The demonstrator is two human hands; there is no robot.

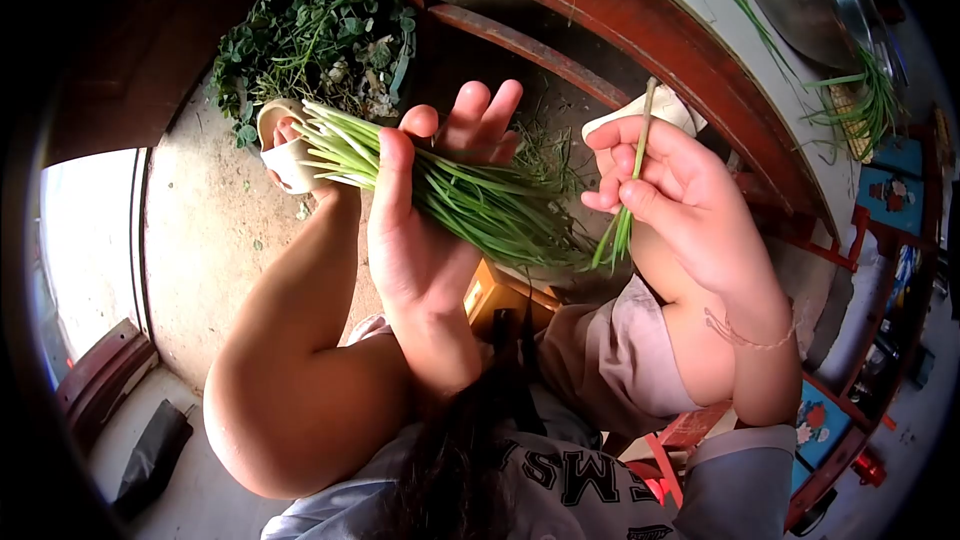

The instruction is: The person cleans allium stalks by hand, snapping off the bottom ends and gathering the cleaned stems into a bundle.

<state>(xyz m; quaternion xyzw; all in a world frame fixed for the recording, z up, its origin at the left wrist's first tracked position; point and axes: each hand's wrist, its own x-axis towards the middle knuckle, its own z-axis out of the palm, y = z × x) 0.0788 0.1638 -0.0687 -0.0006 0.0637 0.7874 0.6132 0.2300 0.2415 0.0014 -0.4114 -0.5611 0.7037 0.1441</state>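
A bundle of long green stalks with white ends point(450, 195) lies across my left hand point(425, 240), between the thumb and the curled fingers. Its pale ends point to the upper left, its green tips to the right. My right hand point(690, 190) pinches a few green blades with a brownish stem end point(642, 140) between thumb and fingers, stem end up and green tips down. The two hands are apart, and the bundle's tips are near the blades in my right hand.
A heap of leafy greens point(310, 40) fills a container at the upper left. At the upper right, a red-framed table point(720, 40) bears a metal basin point(800, 0) and more green blades point(870, 105). Scraps lie on the floor. Blue-fronted drawers point(890, 200) stand at the right.
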